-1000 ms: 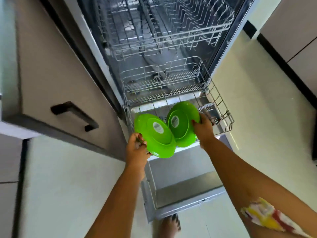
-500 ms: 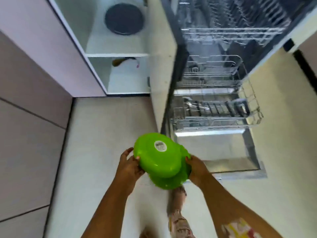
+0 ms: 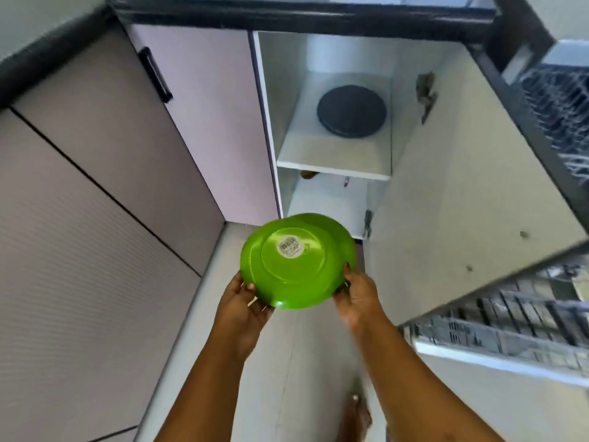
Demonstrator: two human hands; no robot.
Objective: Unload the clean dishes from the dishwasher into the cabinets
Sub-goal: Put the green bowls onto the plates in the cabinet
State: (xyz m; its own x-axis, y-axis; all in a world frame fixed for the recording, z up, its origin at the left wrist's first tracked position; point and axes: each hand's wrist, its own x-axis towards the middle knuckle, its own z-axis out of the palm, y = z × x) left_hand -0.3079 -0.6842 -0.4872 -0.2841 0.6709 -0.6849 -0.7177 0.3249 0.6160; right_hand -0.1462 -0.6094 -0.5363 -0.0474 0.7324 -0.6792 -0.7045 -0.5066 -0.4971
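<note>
Plates (image 3: 293,266) nearer cabinet (image 3: 302,148), left hand (image 3: 245,301), right hand (image 3: 357,295) gripping

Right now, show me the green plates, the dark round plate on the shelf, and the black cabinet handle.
green plates (image 3: 287,272), head view, underside of the top plate
dark round plate (image 3: 351,111), head view, its flat centre
black cabinet handle (image 3: 155,74), head view, middle of the bar

floor (image 3: 302,362): pale, glossy, tiled
bench (image 3: 287,19): black edge along top
closed door (image 3: 216,122): pinkish, black bar handle (image 3: 156,74)
left panels (image 3: 79,234): taupe, dark seams
light: bright, even
</note>
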